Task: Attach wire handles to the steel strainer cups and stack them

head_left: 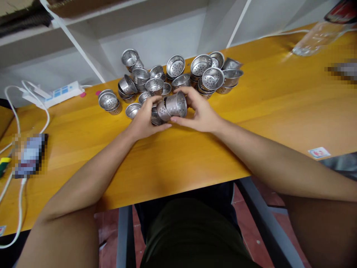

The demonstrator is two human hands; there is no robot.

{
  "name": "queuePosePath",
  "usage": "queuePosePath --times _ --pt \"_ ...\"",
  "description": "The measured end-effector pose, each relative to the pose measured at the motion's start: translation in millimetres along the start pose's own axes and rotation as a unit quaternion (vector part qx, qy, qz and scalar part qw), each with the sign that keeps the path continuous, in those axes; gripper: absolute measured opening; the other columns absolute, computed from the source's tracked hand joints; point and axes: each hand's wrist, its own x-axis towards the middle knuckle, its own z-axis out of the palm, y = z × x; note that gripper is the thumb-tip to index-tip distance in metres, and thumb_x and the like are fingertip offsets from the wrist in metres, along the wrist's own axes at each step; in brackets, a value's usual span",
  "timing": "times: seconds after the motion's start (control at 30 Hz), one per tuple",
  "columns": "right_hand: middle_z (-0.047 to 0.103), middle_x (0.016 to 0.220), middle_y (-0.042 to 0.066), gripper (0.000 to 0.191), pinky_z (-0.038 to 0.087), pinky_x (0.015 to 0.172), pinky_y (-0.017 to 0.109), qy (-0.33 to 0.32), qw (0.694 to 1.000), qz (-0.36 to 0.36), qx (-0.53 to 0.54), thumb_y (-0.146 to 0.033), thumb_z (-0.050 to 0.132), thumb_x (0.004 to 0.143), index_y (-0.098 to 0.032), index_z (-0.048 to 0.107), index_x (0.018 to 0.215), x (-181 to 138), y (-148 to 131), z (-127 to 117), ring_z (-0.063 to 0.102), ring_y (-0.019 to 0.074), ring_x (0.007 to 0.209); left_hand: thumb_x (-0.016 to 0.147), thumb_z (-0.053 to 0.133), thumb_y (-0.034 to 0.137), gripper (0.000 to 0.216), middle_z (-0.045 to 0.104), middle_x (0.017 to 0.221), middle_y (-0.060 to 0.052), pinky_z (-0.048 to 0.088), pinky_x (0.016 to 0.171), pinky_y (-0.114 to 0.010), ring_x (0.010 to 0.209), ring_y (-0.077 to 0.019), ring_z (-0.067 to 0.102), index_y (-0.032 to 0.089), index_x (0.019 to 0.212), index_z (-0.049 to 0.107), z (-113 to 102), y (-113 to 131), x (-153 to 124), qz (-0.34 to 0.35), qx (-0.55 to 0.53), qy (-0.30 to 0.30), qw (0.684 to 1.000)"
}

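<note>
My right hand (201, 111) is closed around a perforated metal cup (177, 104), thumb below and fingers above. This cup lies tilted on its side, its round end toward the right, and meets another perforated cup (163, 111) on its left. My left hand (145, 118) curls around the left side of this cluster, where a darker metal cup (156, 117) shows between thumb and fingers. How far the held cups sit inside one another is partly hidden. Just behind my hands stand several similar cups (154, 86), some stacked. A small stack (108, 100) is left of my left hand.
More stacked cups (213, 79) stand at the back right. A white power strip (63, 93) with cables and a blurred phone (31, 154) are on the left. A clear plastic bottle (320, 37) is at the far right. The wooden table (173, 163) meets a white shelf unit (156, 33) behind.
</note>
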Motion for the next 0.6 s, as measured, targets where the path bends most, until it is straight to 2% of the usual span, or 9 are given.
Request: queuePosePath --times 0.1,0.17,0.27,0.37,0.43,0.53,0.6 --pt "0.079 0.165 0.016 0.120 0.067 0.141 0.077 -0.003 0.999 0.029 0.020 -0.110 0.097 0.088 -0.034 0.071 0.178 1 9 -9 0.077 0.0532 0.161 0.110 0.099 0.069 0.061 0.086 0.149 -0.013 0.072 0.126 -0.058 0.142 -0.0373 0.085 0.028 0.148 0.074 1 -8 -1 0.026 -0.011 0.011 1.000" --pt "0.081 0.161 0.015 0.119 0.069 0.139 0.076 -0.012 0.999 0.034 0.034 -0.111 0.099 0.085 -0.035 0.074 0.173 1 11 -8 0.078 0.0524 0.158 0.110 0.100 0.065 0.055 0.087 0.142 -0.011 0.073 0.121 -0.055 0.134 -0.0346 0.086 0.028 0.142 0.076 2 -11 -3 0.021 -0.027 0.011 0.999" --pt "0.079 0.165 0.015 0.115 0.064 0.146 0.078 -0.001 0.999 0.024 0.042 -0.108 0.102 0.085 -0.035 0.075 0.170 1 10 1 0.076 0.0525 0.162 0.102 0.106 0.075 0.076 0.087 0.146 -0.012 0.074 0.118 -0.053 0.134 -0.0355 0.087 0.028 0.153 0.073 7 -13 -6 -0.011 -0.051 0.002 0.999" --pt "0.076 0.172 0.015 0.117 0.058 0.151 0.081 0.011 0.999 0.019 0.037 -0.105 0.105 0.083 -0.036 0.075 0.172 1 6 10 0.070 0.0546 0.170 0.094 0.107 0.091 0.105 0.085 0.158 -0.016 0.073 0.125 -0.057 0.145 -0.0402 0.087 0.028 0.168 0.068 13 -13 -8 -0.019 -0.075 0.000 0.997" --pt "0.075 0.173 0.015 0.116 0.055 0.152 0.082 0.006 0.999 0.016 0.031 -0.105 0.105 0.084 -0.036 0.074 0.173 1 5 12 0.067 0.0555 0.173 0.098 0.102 0.095 0.106 0.084 0.162 -0.018 0.073 0.128 -0.059 0.150 -0.0414 0.086 0.028 0.171 0.066 16 -13 -8 -0.009 -0.080 0.003 0.997" --pt "0.074 0.176 0.015 0.115 0.053 0.154 0.082 0.002 1.000 0.007 0.022 -0.103 0.101 0.089 -0.036 0.072 0.177 0 6 11 0.065 0.0554 0.175 0.109 0.093 0.090 0.094 0.083 0.165 -0.019 0.071 0.133 -0.060 0.155 -0.0412 0.084 0.027 0.174 0.066 17 -17 -6 0.003 -0.071 0.014 0.997" --pt "0.071 0.183 0.016 0.116 0.054 0.154 0.082 0.012 1.000 0.006 0.014 -0.103 0.099 0.092 -0.036 0.068 0.181 0 10 6 0.063 0.0557 0.178 0.110 0.093 0.088 0.094 0.081 0.170 -0.020 0.067 0.140 -0.063 0.160 -0.0426 0.081 0.028 0.177 0.065 16 -24 -6 -0.003 -0.063 0.020 0.998"
